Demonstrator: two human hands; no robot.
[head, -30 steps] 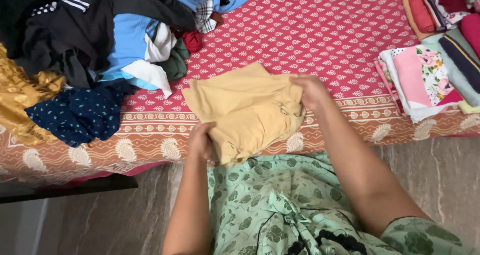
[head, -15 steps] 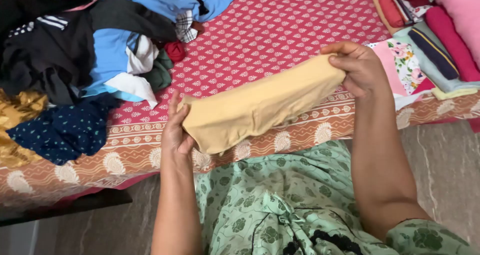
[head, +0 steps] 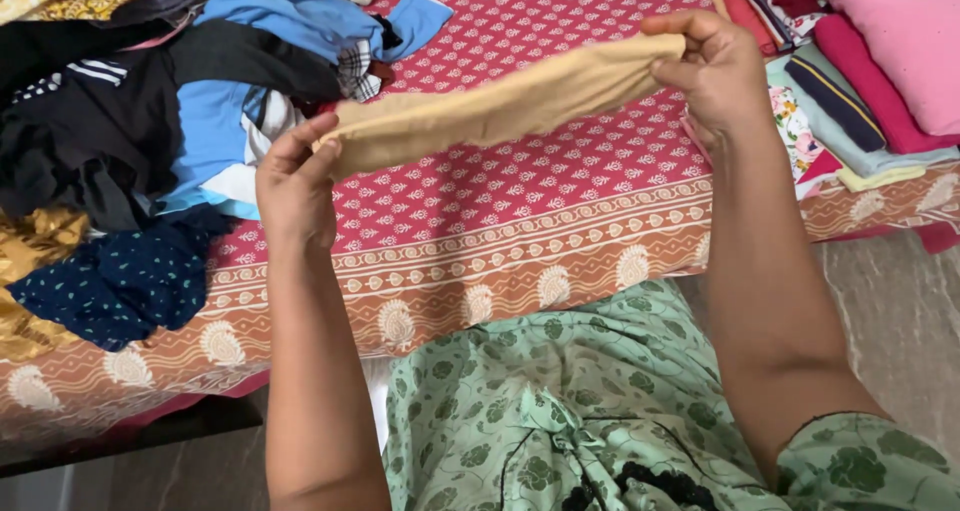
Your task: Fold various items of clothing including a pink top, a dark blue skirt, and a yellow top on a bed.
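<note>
Left hand [head: 295, 186]: fingers closed in a pinch on the lower left end of a folded tan garment [head: 500, 106]. Right hand [head: 715, 66]: fingers clamped on the garment's upper right end. Folded tan garment: held stretched between both hands as a long narrow band, tilted up to the right, raised above a bed covered by a red patterned bedsheet [head: 520, 201] with an orange border. Heap of unfolded clothes [head: 170, 121], black, blue and navy, lying on the bed at left. Stack of folded clothes [head: 860, 71], pink and floral, placed at right
</note>
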